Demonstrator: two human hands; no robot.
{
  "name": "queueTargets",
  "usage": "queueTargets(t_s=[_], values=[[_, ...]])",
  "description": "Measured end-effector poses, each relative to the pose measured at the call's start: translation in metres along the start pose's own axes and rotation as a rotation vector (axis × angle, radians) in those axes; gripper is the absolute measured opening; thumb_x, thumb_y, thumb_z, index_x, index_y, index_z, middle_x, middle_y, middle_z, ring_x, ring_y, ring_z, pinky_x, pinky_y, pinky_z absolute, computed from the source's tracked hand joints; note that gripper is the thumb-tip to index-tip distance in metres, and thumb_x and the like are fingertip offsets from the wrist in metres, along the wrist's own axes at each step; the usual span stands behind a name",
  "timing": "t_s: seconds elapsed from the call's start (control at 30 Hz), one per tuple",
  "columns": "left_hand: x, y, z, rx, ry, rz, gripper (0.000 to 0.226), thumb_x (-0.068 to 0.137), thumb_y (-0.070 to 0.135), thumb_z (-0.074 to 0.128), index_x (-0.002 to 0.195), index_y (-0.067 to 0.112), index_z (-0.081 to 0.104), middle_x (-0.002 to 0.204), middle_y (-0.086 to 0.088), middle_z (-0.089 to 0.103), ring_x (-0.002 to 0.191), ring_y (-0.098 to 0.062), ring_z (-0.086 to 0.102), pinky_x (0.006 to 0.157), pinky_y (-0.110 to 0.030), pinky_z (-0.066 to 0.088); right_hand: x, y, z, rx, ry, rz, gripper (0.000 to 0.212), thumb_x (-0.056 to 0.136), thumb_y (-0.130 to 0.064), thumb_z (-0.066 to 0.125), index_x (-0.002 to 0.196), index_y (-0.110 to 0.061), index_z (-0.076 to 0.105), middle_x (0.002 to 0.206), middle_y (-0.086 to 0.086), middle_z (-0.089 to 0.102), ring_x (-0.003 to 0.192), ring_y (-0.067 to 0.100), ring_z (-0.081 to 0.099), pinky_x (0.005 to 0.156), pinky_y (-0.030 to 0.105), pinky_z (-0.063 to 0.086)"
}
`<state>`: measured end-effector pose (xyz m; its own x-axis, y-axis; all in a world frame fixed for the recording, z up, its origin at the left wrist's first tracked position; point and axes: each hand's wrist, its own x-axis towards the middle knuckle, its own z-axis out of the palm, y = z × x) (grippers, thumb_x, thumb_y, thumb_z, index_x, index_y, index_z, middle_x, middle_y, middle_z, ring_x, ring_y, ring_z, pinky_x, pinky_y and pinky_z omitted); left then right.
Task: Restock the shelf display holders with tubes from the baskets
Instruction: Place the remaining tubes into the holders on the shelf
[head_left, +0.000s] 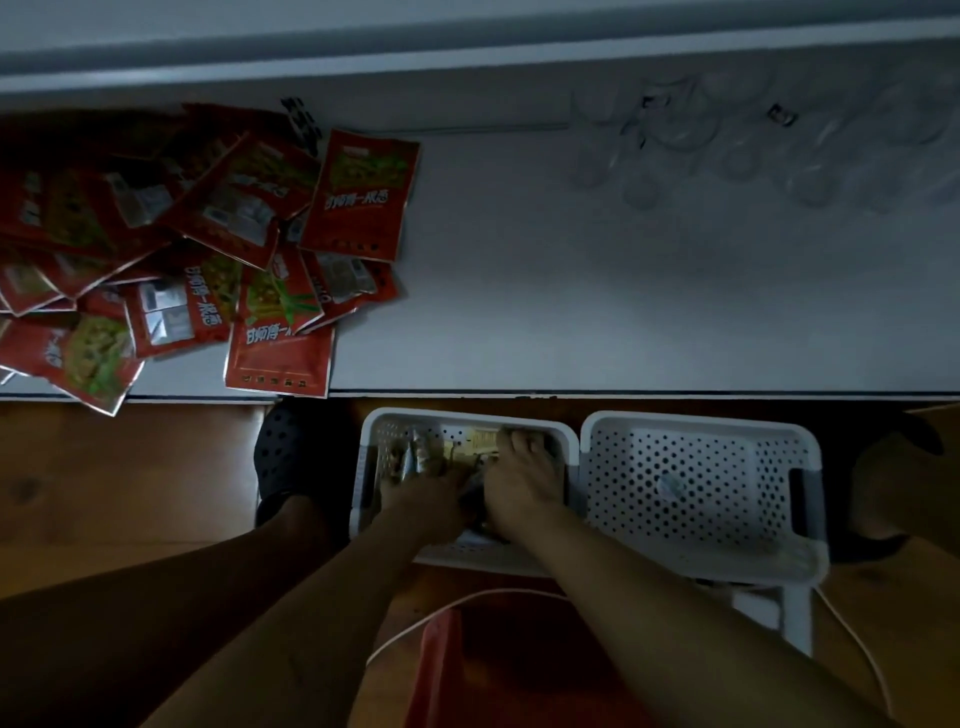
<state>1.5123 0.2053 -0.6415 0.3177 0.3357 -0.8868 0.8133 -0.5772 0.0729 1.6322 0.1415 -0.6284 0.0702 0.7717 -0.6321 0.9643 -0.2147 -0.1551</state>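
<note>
Dim room, wooden floor (130, 478). In a white basket (467, 415), right hand (519, 483) fingers lie extended on tubes (415, 454); left hand (426, 499) grip indiscernible. Beyond the fingertips: white shelf (571, 291), red packets (208, 244).

Item 1: dark clog-style shoe (283, 457), its upper dotted with rows of round perforations, just left of the white basket (467, 415). Item 2: second dark shoe (878, 545), well right of that basket, detail lost in shadow. Forearms (322, 597), beneath the basket, are bare.
</note>
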Motion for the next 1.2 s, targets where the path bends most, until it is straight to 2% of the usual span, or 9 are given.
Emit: queueTargets(t_s=[0.2, 0.3, 0.47, 0.6, 0.67, 0.77, 0.87, 1.03, 1.2], values=[[0.004, 0.011, 0.0, 0.125, 0.02, -0.02, 0.079, 0.08, 0.074, 0.037, 0.148, 0.041, 0.015, 0.158, -0.007, 0.02, 0.146, -0.034, 0.01, 0.096, -0.075, -0.016, 0.005, -0.001, 0.001, -0.088, -0.11, -0.028, 0.052, 0.084, -0.033, 0.064, 0.13, -0.008, 0.056, 0.156, 0.019, 0.012, 0.14, 0.036, 0.015, 0.116, 0.047, 0.013], [0.009, 0.005, 0.003, 0.009, -0.04, -0.071, 0.088, 0.077, 0.075, 0.043, 0.15, 0.03, 0.02, 0.159, -0.01, 0.014, 0.144, -0.032, 0.019, 0.107, -0.07, 0.004, 0.006, 0.0, 0.0, -0.1, -0.124, -0.02, 0.053, 0.083, -0.034, 0.064, 0.129, -0.009, 0.056, 0.155, 0.017, 0.013, 0.138, 0.035, 0.017, 0.115, 0.047, 0.014], [0.001, -0.006, -0.006, -0.153, 0.033, -0.148, 0.079, 0.07, 0.076, 0.053, 0.129, 0.023, 0.053, 0.127, -0.007, 0.057, 0.122, -0.03, 0.049, 0.107, -0.053, 0.021, 0.005, 0.017, 0.005, 0.12, -0.092, -0.057, 0.058, 0.082, -0.037, 0.062, 0.133, -0.013, 0.052, 0.156, 0.006, 0.015, 0.136, 0.032, 0.019, 0.113, 0.048, 0.014], [-0.011, -0.005, -0.01, -0.46, 0.343, -0.189, 0.035, 0.086, 0.05, 0.058, 0.105, 0.022, 0.067, 0.095, -0.003, 0.067, 0.097, -0.026, 0.061, 0.097, -0.04, 0.038, -0.001, 0.027, -0.002, 0.345, 0.0, -0.119, 0.05, 0.086, -0.03, 0.055, 0.135, -0.022, 0.052, 0.153, -0.003, 0.026, 0.133, 0.026, 0.027, 0.111, 0.043, 0.024], [-0.02, -0.005, -0.015, -0.607, 0.43, -0.147, 0.023, 0.091, 0.034, 0.057, 0.093, 0.017, 0.072, 0.075, 0.0, 0.064, 0.077, -0.023, 0.062, 0.074, -0.029, 0.049, -0.003, 0.026, -0.007, 0.43, 0.061, -0.129, 0.038, 0.086, -0.028, 0.056, 0.122, -0.021, 0.063, 0.148, -0.003, 0.038, 0.13, 0.025, 0.036, 0.107, 0.039, 0.035], [-0.036, -0.004, -0.027, -0.712, 0.552, -0.131, 0.015, 0.088, 0.013, 0.059, 0.087, 0.012, 0.074, 0.08, -0.002, 0.068, 0.076, -0.019, 0.064, 0.062, -0.023, 0.046, -0.011, 0.021, -0.016, 0.502, 0.249, -0.105, 0.016, 0.086, -0.025, 0.062, 0.092, -0.02, 0.075, 0.111, -0.005, 0.064, 0.111, 0.02, 0.05, 0.088, 0.037, 0.047], [-0.058, -0.002, -0.044, -0.953, 0.652, -0.031, 0.01, 0.084, 0.003, 0.067, 0.085, 0.011, 0.073, 0.082, 0.001, 0.067, 0.076, -0.011, 0.061, 0.059, -0.007, 0.044, -0.026, 0.018, -0.034, 0.711, 0.341, 0.003, 0.006, 0.086, -0.024, 0.068, 0.082, -0.028, 0.067, 0.098, -0.006, 0.064, 0.091, 0.011, 0.052, 0.08, 0.031, 0.049], [-0.104, 0.001, -0.076, -1.093, 0.775, 0.226, 0.022, 0.079, -0.001, 0.072, 0.081, 0.018, 0.06, 0.084, -0.009, 0.069, 0.078, -0.023, 0.067, 0.064, -0.032, 0.055, -0.046, 0.012, -0.077, 1.138, 0.447, 0.086, 0.035, 0.073, -0.014, 0.079, 0.083, -0.022, 0.047, 0.077, -0.005, 0.056, 0.071, 0.014, 0.056, 0.058, 0.027, 0.044], [-0.153, 0.009, -0.117, -1.009, 0.868, 0.393, 0.057, 0.078, 0.004, 0.075, 0.115, 0.037, 0.049, 0.089, -0.011, 0.066, 0.075, -0.021, 0.068, 0.064, -0.038, 0.059, -0.074, 0.014, -0.134, 1.244, 0.524, -0.067, 0.053, 0.073, -0.016, 0.08, 0.119, -0.022, 0.055, 0.098, -0.001, 0.069, 0.091, 0.015, 0.065, 0.078, 0.037, 0.056]])
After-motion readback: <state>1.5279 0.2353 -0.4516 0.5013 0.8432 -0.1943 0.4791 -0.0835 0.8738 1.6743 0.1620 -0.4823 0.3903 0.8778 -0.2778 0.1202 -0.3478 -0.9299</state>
